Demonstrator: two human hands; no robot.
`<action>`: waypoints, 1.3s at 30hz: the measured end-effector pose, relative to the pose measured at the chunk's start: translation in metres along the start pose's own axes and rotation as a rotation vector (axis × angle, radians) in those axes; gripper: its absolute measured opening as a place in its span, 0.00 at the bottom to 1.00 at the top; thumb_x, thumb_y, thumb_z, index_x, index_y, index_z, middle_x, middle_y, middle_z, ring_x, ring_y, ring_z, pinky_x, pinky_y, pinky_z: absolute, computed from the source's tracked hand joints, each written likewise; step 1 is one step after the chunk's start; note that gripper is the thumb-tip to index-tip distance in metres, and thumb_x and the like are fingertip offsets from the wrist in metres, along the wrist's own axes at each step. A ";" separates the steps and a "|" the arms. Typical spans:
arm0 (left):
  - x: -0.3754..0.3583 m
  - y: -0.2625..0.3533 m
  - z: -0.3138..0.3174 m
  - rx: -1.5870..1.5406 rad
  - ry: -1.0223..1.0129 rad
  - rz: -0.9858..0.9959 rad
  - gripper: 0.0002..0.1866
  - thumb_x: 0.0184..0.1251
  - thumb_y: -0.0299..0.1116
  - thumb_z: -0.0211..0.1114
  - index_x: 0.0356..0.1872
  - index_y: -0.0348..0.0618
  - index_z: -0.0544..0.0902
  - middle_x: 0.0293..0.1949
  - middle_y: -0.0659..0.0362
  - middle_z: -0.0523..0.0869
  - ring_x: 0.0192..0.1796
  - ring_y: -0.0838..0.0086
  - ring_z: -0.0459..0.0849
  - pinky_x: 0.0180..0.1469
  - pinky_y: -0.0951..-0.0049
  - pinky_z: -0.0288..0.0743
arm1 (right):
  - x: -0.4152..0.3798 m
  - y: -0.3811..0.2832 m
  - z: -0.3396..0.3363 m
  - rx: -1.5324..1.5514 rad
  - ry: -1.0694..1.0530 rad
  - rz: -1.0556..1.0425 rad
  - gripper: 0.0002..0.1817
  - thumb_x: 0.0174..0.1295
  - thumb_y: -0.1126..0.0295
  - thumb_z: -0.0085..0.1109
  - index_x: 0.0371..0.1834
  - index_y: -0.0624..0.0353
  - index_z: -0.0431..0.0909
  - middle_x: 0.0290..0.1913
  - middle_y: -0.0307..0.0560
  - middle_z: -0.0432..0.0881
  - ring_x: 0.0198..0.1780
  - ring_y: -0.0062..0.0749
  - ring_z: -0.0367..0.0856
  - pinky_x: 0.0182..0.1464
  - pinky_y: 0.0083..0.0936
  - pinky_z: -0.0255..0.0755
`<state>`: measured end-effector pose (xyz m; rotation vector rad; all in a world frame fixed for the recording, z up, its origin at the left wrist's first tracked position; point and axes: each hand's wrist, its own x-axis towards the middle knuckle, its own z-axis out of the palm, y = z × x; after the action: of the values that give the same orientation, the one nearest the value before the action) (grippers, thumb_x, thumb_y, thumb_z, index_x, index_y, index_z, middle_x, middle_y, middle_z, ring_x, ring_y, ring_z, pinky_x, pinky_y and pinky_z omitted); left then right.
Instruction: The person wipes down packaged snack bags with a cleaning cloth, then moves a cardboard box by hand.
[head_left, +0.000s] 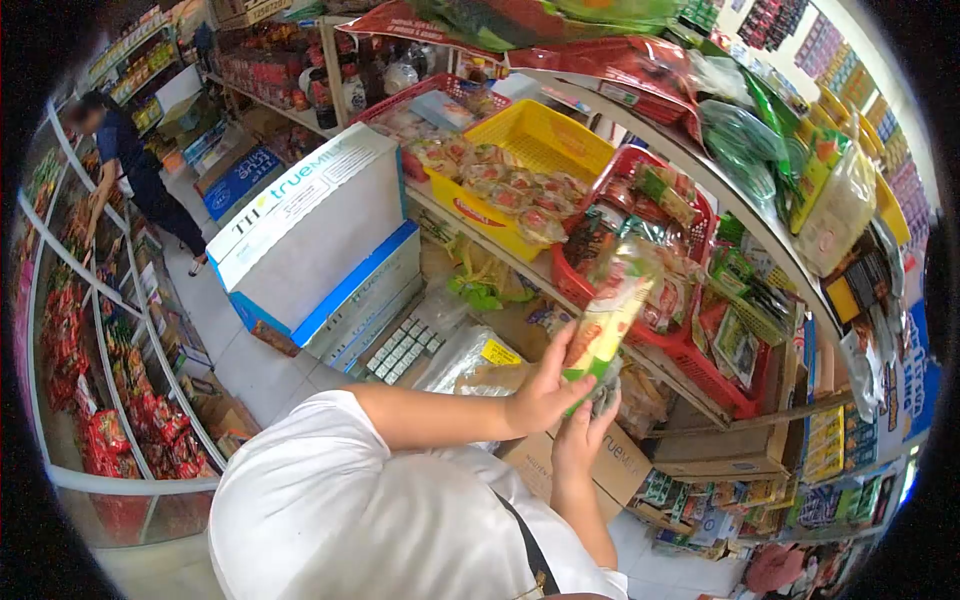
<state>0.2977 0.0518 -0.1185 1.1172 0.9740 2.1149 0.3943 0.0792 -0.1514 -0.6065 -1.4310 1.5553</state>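
Observation:
My left hand (540, 396) grips a green and yellow plastic food packet (608, 332) from its left side, fingers wrapped around its lower half. Below it, my right hand (584, 440) closes on the bottom end of the same packet. A dark greyish bit shows by the right fingers, too small to name. The packet's clear top stands tilted in front of a red basket (566, 262) of mixed packets. Left of that, a yellow basket (490, 232) holds several small wrapped items.
Stacked milk cartons (318, 225) stand on the left, beside a plastic-wrapped pack (465, 362). Under my hands is a cardboard box (622, 470). A curved shelf edge (745, 200) with bagged goods arches at right. Another person (135, 165) leans toward the left shelves (150, 340).

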 end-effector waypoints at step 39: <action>0.177 0.130 -0.239 0.072 0.381 0.125 0.24 0.50 0.22 0.67 0.51 0.34 0.72 0.47 0.53 0.79 0.47 0.69 0.79 0.52 0.72 0.71 | -0.011 0.047 0.049 0.151 0.313 0.299 0.26 0.53 0.82 0.58 0.56 0.64 0.62 0.49 0.47 0.74 0.49 0.30 0.73 0.53 0.25 0.68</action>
<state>-0.0127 0.0241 -0.0274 0.8406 1.1846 2.4691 0.3445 0.0492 -0.1887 -0.9592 -1.0117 1.6915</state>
